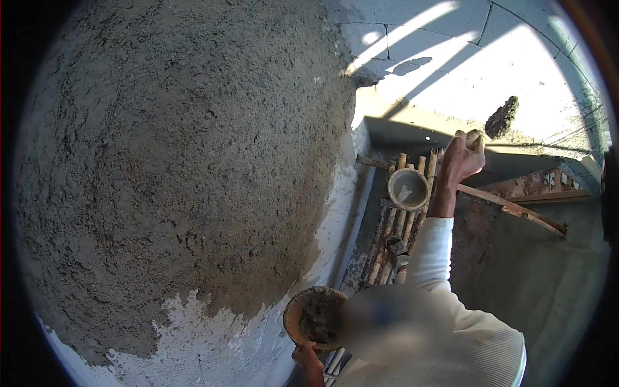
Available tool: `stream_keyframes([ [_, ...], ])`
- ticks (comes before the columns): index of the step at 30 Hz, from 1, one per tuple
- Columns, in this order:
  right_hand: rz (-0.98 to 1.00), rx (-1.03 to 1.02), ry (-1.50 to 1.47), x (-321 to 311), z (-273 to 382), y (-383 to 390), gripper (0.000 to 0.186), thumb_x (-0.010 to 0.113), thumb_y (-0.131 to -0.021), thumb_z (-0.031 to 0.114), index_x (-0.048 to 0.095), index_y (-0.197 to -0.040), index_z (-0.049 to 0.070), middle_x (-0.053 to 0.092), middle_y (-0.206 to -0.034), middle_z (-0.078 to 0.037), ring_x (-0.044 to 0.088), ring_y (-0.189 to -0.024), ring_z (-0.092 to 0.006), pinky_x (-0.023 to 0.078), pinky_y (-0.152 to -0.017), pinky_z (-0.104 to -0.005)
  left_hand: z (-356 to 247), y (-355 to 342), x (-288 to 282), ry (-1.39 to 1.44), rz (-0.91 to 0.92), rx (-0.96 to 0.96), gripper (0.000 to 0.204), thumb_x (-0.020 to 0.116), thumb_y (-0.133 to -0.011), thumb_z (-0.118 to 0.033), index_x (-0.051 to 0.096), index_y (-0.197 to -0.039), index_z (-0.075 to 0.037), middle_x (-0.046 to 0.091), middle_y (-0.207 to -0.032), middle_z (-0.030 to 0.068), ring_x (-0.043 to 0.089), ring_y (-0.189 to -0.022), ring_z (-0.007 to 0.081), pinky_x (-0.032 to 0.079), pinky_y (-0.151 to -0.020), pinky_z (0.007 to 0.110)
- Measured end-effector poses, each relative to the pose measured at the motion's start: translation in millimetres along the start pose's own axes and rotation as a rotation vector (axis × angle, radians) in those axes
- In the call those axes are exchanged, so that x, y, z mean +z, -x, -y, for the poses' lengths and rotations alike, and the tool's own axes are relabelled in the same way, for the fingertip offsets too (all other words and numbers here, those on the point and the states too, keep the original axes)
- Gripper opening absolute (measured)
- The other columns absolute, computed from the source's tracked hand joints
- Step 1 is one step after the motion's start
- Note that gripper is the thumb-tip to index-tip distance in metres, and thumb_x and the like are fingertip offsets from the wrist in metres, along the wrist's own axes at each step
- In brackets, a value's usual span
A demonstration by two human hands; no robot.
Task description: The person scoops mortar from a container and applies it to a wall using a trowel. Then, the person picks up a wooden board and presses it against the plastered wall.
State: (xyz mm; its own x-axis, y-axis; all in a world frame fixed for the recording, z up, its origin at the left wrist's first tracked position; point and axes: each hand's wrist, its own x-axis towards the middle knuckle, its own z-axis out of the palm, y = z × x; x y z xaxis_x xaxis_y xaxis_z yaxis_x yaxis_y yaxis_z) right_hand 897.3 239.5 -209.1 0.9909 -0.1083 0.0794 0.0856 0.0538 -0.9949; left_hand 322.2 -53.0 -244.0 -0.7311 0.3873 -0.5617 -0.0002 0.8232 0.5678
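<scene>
My left hand [307,356] grips the rim of a round bowl [298,311] of wet grey mortar at the lower middle. My right hand [465,151], at the end of a white sleeve, is raised at the upper right, closed round something pale that I cannot make out. Just beyond it a dark, elongated lump of mortar [501,116] shows against the sunlit surface. On my left, a wall [174,161] is coated with rough grey mortar, with whitish patches along its lower and right edges. A blurred area hides what lies between the bowl and my right arm.
A bamboo platform [376,263] below carries a pale-rimmed round container [392,198] with a small light object inside. A wooden plank [516,209] slants under my right arm. A pale block wall [432,29] crossed by shadows stands at the top right.
</scene>
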Motion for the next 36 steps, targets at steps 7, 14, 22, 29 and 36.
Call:
stream_keyframes([
  [7, 1.305, -0.128, -0.13, 3, 54, 231, 0.021, 0.069, -0.089, 0.011, 0.066, -0.104, -0.003, 0.059, -0.071, -0.013, 0.058, -0.066, -0.0165, 0.05, -0.063, -0.0352, -13, 9, 24, 0.169, -0.045, 0.004, 0.041, 0.07, -0.068, 0.001, 0.07, -0.108, 0.01, 0.073, -0.101, 0.0132, 0.071, -0.084, 0.0278, 0.057, -0.072, 0.038],
  [14, 2.175, -0.346, 0.61, -221, 2, 220, 0.032, 0.07, -0.09, 0.02, 0.068, -0.116, 0.001, 0.071, -0.084, -0.02, 0.071, -0.077, -0.0408, 0.058, -0.073, -0.0495, -53, 18, 74, -0.217, 0.182, 0.386, 0.028, 0.072, -0.071, -0.008, 0.074, -0.093, 0.008, 0.075, -0.086, 0.0174, 0.071, -0.075, 0.0332, 0.057, -0.075, 0.045],
  [22, 2.103, -0.153, 0.781, -241, 43, 207, 0.024, 0.066, -0.09, 0.015, 0.069, -0.108, 0.0, 0.073, -0.094, -0.023, 0.074, -0.09, -0.0399, 0.056, -0.077, -0.0538, -109, 44, 99, -0.312, 0.412, 0.922, 0.017, 0.068, -0.075, -0.012, 0.065, -0.073, 0.005, 0.066, -0.064, 0.0147, 0.062, -0.059, 0.0234, 0.051, -0.066, 0.043],
  [29, 1.849, 0.853, 0.237, -275, 4, 234, 0.03, 0.066, -0.096, 0.022, 0.068, -0.11, -0.004, 0.062, -0.076, -0.006, 0.062, -0.063, -0.014, 0.051, -0.055, -0.031, -123, 81, 89, -0.105, 0.556, 0.865, 0.013, 0.068, -0.079, -0.009, 0.065, -0.075, 0.003, 0.068, -0.074, 0.007, 0.061, -0.072, 0.0143, 0.051, -0.073, 0.037],
  [36, 1.773, 0.793, 0.457, -268, 85, 245, 0.028, 0.064, -0.098, 0.024, 0.065, -0.097, -0.004, 0.06, -0.072, -0.005, 0.059, -0.059, -0.0143, 0.049, -0.053, -0.0306, -115, 58, 81, 0.041, 0.552, 0.626, 0.007, 0.07, -0.08, -0.006, 0.067, -0.081, 0.0, 0.066, -0.079, 0.0011, 0.058, -0.074, 0.0135, 0.049, -0.074, 0.033],
])
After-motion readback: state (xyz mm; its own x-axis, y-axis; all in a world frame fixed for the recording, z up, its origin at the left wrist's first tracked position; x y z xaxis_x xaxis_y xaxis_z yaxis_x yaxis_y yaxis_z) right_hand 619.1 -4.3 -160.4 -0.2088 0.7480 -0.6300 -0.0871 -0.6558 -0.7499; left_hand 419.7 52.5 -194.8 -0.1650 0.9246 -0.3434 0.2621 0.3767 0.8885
